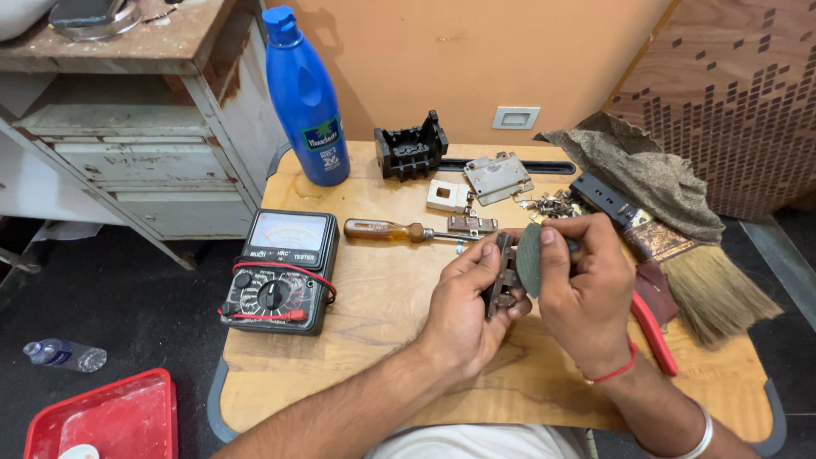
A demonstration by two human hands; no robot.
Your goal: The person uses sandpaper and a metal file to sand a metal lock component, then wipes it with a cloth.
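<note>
My left hand (463, 306) grips a small dark metal part (503, 279) upright over the wooden table (382, 323). My right hand (582, 285) presses a dark green piece of abrasive sheet (529, 259) against that part with thumb and fingers. Just beyond my hands lie a screwdriver with an amber handle (387, 230), a small brown metal piece (472, 224) and a pile of small metal bits (548, 204).
An analog multimeter (280, 272) with red leads sits at the table's left. A blue bottle (304, 98), a black plastic housing (410, 150), a grey metal plate (497, 177) and a white square part (448, 195) stand farther back. Cloth (646, 170), a brush (714, 289) and red-handled pliers (654, 331) lie on the right.
</note>
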